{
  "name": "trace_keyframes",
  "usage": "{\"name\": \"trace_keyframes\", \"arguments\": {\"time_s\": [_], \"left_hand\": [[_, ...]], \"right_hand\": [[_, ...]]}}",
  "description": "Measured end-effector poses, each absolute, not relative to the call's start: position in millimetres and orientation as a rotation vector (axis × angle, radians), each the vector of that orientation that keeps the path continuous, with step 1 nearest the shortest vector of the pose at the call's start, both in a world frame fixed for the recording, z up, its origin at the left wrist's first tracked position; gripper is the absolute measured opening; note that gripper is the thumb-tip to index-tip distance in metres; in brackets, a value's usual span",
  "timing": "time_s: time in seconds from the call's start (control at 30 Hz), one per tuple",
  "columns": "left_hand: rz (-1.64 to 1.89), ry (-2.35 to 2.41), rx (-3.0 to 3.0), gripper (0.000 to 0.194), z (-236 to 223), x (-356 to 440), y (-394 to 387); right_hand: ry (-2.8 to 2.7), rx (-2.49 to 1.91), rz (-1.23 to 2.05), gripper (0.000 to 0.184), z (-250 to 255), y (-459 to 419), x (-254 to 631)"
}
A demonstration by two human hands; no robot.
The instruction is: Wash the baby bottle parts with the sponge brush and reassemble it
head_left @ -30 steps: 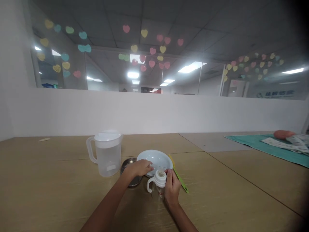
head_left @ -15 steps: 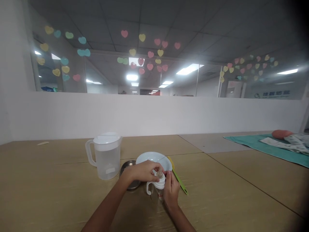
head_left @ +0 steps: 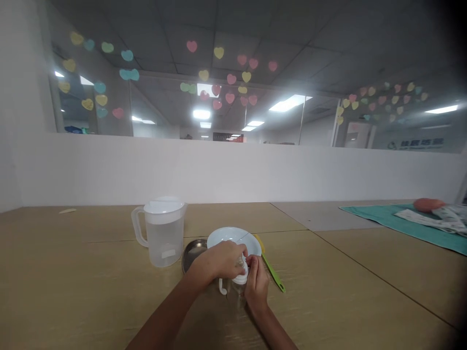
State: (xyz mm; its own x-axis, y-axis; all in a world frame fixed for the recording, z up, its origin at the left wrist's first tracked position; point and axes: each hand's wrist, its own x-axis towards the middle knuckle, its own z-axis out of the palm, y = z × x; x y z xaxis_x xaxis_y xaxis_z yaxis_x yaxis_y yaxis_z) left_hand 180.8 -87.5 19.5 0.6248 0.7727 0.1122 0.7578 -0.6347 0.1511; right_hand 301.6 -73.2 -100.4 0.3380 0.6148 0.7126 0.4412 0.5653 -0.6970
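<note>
A clear baby bottle (head_left: pixel 236 294) with a white collar and a curved white side handle stands in front of me. Over its top, my left hand (head_left: pixel 221 260) has its fingers closed around the collar, covering most of the nipple. My right hand (head_left: pixel 257 283) is closed at the bottle's right side, level with the collar; what its fingertips pinch is largely hidden. Just behind my hands is a pale blue-white bowl (head_left: pixel 228 233), and a round metal dish (head_left: pixel 191 252) sits to its left, partly covered by my left hand.
A translucent measuring jug (head_left: pixel 165 238) stands left of the dish. A green-handled brush (head_left: pixel 274 274) lies right of the bowl. Farther right, a teal towel (head_left: pixel 386 219) holds a patterned cloth (head_left: pixel 425 218) and an orange-red object (head_left: pixel 427 204). A white wall (head_left: pixel 226 170) borders the wooden table.
My left hand has turned farther over the bottle's top and now hides more of the nipple. The handle has shifted slightly left, and my right hand stays at the bottle's side.
</note>
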Motion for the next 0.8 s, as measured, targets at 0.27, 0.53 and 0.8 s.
{"name": "trace_keyframes", "arguments": {"time_s": [0.27,0.53,0.8], "left_hand": [[0.364,1.580,2.810,0.042,28.2,189.7,-98.5],[0.489,1.303,2.757,0.024,39.9,161.8,-93.3],[0.713,1.563,2.918,0.032,32.7,172.7,-83.7]], "right_hand": [[-1.257,-1.063,0.140,0.047,-102.7,-69.4,305.8],[-1.257,-1.091,0.144,0.049,-101.0,-70.2,305.3],[-1.296,-1.071,0.089,0.046,-103.6,-69.8,306.5]]}}
